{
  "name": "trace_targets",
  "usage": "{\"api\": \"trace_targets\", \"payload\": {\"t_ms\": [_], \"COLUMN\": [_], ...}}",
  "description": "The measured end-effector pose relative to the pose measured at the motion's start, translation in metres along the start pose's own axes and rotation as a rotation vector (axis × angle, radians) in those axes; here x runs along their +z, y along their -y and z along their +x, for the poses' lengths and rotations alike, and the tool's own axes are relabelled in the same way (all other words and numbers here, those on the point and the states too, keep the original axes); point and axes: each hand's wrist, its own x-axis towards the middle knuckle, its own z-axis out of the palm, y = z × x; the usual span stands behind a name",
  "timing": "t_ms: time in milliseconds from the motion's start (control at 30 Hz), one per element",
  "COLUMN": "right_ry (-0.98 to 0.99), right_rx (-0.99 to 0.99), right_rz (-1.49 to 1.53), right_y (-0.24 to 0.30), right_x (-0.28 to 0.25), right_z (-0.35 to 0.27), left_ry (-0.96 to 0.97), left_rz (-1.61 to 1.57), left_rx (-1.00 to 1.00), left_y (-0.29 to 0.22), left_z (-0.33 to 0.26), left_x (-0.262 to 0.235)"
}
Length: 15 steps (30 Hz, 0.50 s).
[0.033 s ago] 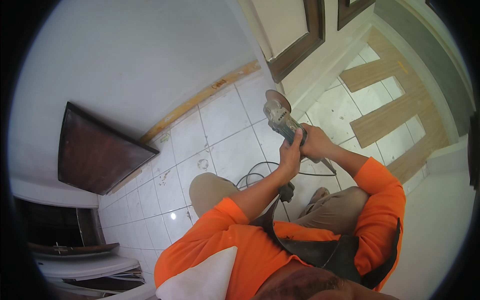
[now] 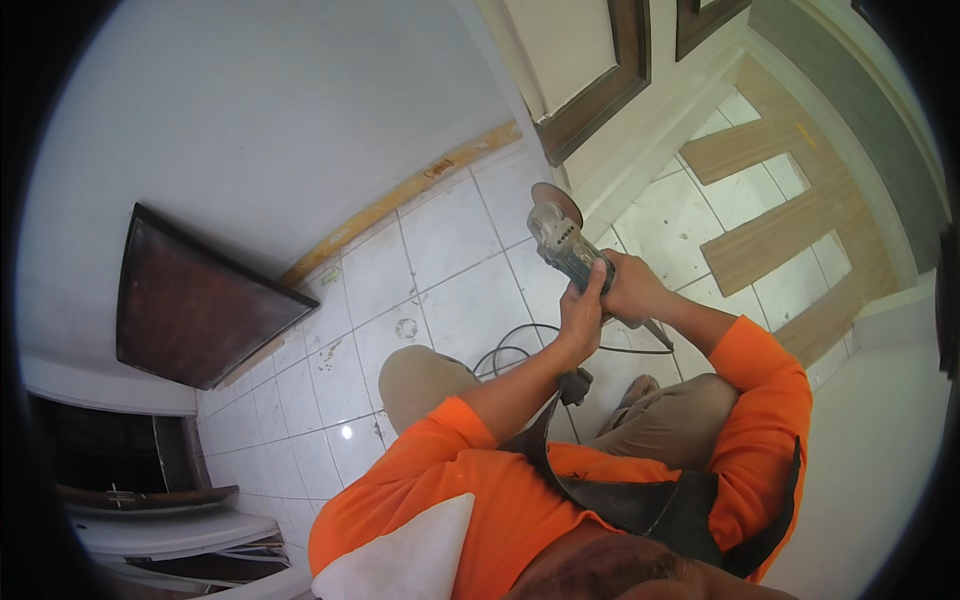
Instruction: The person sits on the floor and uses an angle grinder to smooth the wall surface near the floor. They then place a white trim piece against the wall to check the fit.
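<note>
Both my hands are wrapped round an angle grinder (image 2: pixel 562 241) in front of my knees. My left hand (image 2: pixel 580 316) is closed on its near side with the thumb along the body. Against the other side of the body, my right hand (image 2: pixel 634 285) is closed too. A round reddish-brown disc (image 2: pixel 558 201) is fitted at the far end, close to the wall corner; whether it touches the wall or turns, I cannot tell. The grinder's dark cable (image 2: pixel 632 349) loops over the floor beneath my forearms.
White floor tiles (image 2: pixel 459 285) spread around me. A dark brown panel (image 2: pixel 205 305) leans at the left wall, near a wooden strip (image 2: pixel 385 205) along the wall's foot. Dark wooden frames (image 2: pixel 630 75) stand beyond the corner. Comb-shaped light-wood boarding (image 2: pixel 830 215) lies on the right.
</note>
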Motion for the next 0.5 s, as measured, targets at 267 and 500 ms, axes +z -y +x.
{"api": "trace_targets", "payload": {"t_ms": [267, 500], "right_ry": [0.052, 0.015], "right_rx": [0.058, 0.090], "right_rz": [0.014, -0.069], "right_y": [-0.029, -0.040], "right_x": [0.010, 0.008], "right_z": [0.007, 0.016], "left_ry": [-0.016, 0.024], "left_rz": [0.007, -0.013], "left_rx": [-0.137, -0.159], "left_y": [0.012, 0.017], "left_z": [0.001, 0.017], "left_x": [-0.002, 0.002]}}
